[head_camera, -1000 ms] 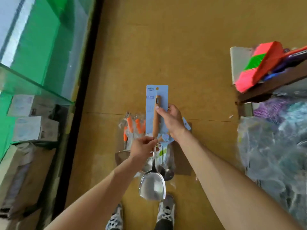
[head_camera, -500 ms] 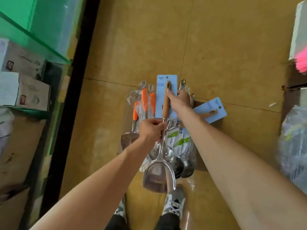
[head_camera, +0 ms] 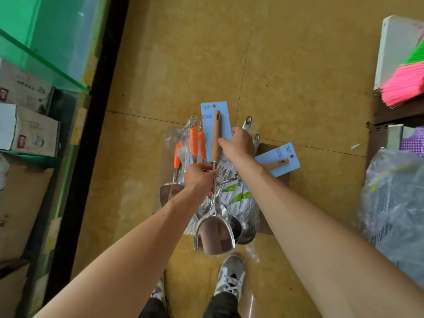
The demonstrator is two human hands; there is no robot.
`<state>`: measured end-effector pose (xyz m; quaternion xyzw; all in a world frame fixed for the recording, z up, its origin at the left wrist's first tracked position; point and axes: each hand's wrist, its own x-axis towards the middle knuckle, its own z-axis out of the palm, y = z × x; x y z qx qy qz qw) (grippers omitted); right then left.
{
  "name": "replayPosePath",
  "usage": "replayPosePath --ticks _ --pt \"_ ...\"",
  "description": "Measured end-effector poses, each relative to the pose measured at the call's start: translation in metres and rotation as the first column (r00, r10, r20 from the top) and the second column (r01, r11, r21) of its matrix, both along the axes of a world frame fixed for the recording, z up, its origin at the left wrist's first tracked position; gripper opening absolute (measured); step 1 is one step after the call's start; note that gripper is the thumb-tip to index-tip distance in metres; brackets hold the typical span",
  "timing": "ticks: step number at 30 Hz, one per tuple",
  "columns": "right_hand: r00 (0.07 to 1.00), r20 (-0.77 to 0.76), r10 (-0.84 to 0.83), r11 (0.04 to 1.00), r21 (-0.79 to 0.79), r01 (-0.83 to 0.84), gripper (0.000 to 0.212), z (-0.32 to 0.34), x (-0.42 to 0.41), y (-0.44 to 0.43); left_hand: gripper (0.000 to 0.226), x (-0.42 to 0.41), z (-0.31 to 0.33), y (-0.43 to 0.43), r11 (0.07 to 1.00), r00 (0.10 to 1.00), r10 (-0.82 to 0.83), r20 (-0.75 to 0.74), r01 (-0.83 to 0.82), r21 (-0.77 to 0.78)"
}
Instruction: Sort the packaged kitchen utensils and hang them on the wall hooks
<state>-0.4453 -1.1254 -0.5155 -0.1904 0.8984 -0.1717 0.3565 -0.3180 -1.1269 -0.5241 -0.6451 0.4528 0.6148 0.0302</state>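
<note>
A steel spatula (head_camera: 214, 235) with a wooden handle is fixed to a blue backing card (head_camera: 207, 115). My left hand (head_camera: 199, 177) grips its metal neck. My right hand (head_camera: 236, 144) pinches the wooden handle against the card. I hold it above a pile of packaged utensils on the floor: orange-handled tools (head_camera: 195, 140) in clear wrap, ladles (head_camera: 246, 228) with green labels, and a second blue-carded utensil (head_camera: 278, 160) lying to the right.
A green glass shelf (head_camera: 43, 56) with cardboard boxes (head_camera: 27, 131) stands at the left. At the right are a pink broom (head_camera: 403, 86), a white box (head_camera: 397, 49) and a big plastic bag (head_camera: 394, 203). My shoes (head_camera: 229, 276) stand just below the pile on the yellow floor.
The view has tilted down toward the pile, so the second blue card came into sight. Both hands keep the same hold on the carded spatula.
</note>
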Motion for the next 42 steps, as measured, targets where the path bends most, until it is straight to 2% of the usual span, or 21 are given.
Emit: replayPosePath --ticks 5,8,14,18,21,25,28,34,38,42 --pt "0.999 0.013 0.042 0.999 -0.015 -0.042 0.052 0.009 0.002 0.015 0.018 0.003 -0.001 0.001 0.998 0.998 -0.057 0.015 0.056 0.036" --pt "0.996 0.069 0.054 0.998 -0.030 -0.052 0.047 0.013 0.008 0.020 0.027 0.002 -0.006 0.006 0.992 0.992 -0.125 0.024 0.124 0.031" --pt "0.993 0.113 0.031 0.999 -0.039 -0.027 0.031 0.009 0.016 0.027 0.014 -0.001 -0.013 0.015 0.978 0.976 -0.209 0.060 0.210 -0.018" --pt "0.994 0.107 0.030 0.999 -0.045 -0.025 0.031 0.008 0.017 0.033 0.014 0.000 -0.012 0.017 0.976 0.975 -0.214 0.059 0.216 -0.034" --pt "0.992 0.122 0.021 0.999 -0.034 -0.017 0.043 0.013 0.017 0.036 0.013 0.001 0.000 0.013 0.971 0.974 -0.214 0.069 0.220 -0.095" --pt "0.994 0.108 0.036 0.999 -0.037 -0.032 0.048 0.037 0.013 0.041 0.032 -0.002 0.038 0.001 0.921 0.952 -0.280 0.125 0.303 -0.245" --pt "0.996 0.068 0.059 0.996 -0.074 -0.054 0.049 0.070 0.005 0.045 0.045 -0.006 0.077 -0.008 0.820 0.903 -0.393 0.174 0.429 -0.380" --pt "0.996 -0.079 0.044 0.984 -0.168 -0.057 0.057 0.158 -0.028 0.055 0.058 -0.038 0.180 -0.025 0.517 0.749 -0.563 0.351 0.650 -0.557" --pt "0.958 -0.287 0.012 0.973 -0.216 -0.077 0.062 0.226 -0.061 0.074 0.065 -0.075 0.252 -0.027 0.309 0.685 -0.600 0.413 0.675 -0.670" --pt "0.883 -0.459 -0.099 0.965 -0.259 -0.027 0.064 0.297 -0.092 0.118 0.070 -0.111 0.322 -0.009 0.067 0.580 -0.666 0.469 0.673 -0.737"
